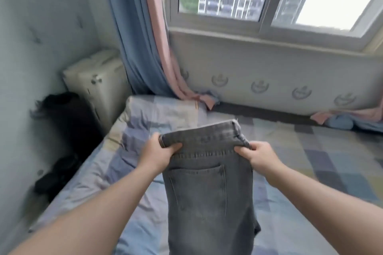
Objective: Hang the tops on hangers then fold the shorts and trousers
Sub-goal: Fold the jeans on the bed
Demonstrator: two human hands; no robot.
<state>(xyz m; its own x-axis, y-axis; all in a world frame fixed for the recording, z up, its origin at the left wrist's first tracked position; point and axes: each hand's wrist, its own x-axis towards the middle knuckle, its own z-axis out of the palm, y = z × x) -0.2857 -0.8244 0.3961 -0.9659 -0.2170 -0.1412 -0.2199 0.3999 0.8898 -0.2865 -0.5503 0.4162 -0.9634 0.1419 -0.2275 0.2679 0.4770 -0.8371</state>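
Both hands grip grey jeans (207, 182) waistband: left hand (160, 151), right hand (257, 154), fingers curled.

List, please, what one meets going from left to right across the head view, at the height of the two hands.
dark heap of cloth by the wall → left hand → grey jeans, held up by the waistband → right hand
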